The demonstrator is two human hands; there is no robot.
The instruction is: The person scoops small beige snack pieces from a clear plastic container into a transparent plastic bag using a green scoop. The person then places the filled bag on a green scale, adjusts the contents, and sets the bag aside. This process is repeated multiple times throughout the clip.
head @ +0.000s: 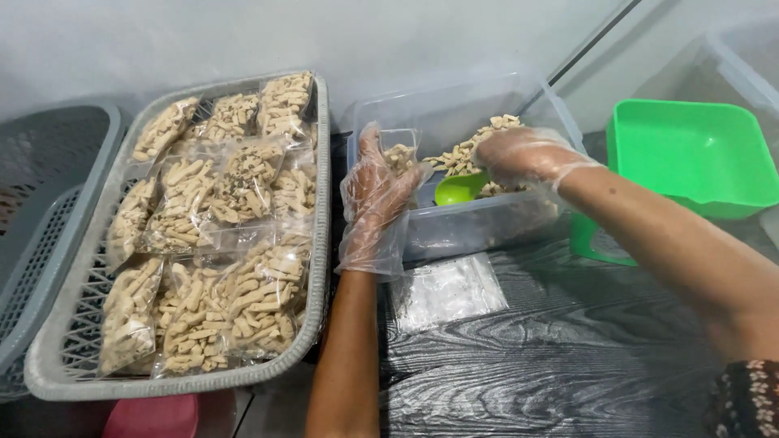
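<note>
Nearest to me, the desk (568, 357) was dark wood-grain, and a flat stack of empty clear bags (446, 290) lay on it just in front of the clear plastic tub (479, 223). A pink thing (154, 415) showed at the bottom edge, under the near rim of the grey basket (320, 243); I could not tell what it was.

That grey basket stood to my left, its lattice floor covered with sealed clear packets of pale stick-shaped biscuits (219, 235), lying overlapped in rows from the near rim to the far one. Left of it, a second grey basket (49, 203) sat just beside it.

My left hand (375, 199), in a loose clear plastic glove, was raised at the tub's near-left corner, its grip closed on a small clear bag (399, 154) that already had a few biscuits in it, held open over the tub. My right hand (527, 154), gloved the same way, reached into the tub from the right, its grip wrapped round the handle of a green scoop (458, 189) whose bowl rested low among the loose biscuits (475, 146). These biscuits were heaped toward the tub's far side.

Further right stood a green square tub (690, 154), and beyond it the edge of another clear bin (738, 61). A plain pale wall (243, 40) closed the room behind everything.
</note>
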